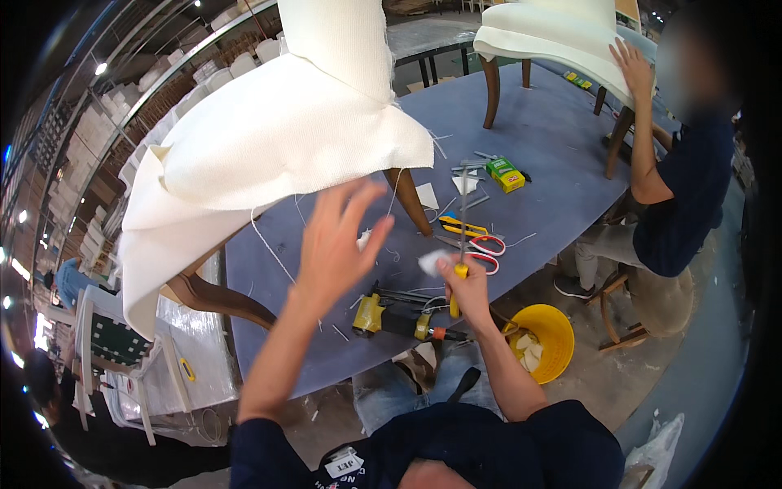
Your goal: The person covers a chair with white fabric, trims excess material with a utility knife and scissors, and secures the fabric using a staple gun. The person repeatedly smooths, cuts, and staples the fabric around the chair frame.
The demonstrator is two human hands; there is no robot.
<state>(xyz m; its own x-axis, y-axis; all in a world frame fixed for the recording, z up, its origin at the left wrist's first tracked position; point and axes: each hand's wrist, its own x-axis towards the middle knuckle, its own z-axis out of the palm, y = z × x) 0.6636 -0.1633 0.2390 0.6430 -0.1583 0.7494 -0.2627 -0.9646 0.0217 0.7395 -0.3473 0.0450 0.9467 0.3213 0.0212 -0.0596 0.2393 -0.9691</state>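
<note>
A chair draped in cream fabric (269, 138) stands on the table in front of me, its edge fraying with loose threads. My left hand (338, 244) is raised just below the fabric's lower edge, fingers spread and holding nothing; I cannot tell whether the fingertips touch the cloth. My right hand (471, 289) grips a screwdriver-like tool with a yellow handle (456, 303), its thin metal shaft pointing up. A white tuft of padding (433, 262) is beside that thumb. Red-handled scissors (487, 254) and a yellow utility knife (463, 226) lie just beyond it.
A yellow-and-black staple gun (371, 316) lies near the table's front edge. A green-and-yellow box (505, 174) sits among staple strips. A yellow basket (554, 342) with scraps stands on the floor. On the right, a co-worker (684, 187) touches another cream chair (554, 37).
</note>
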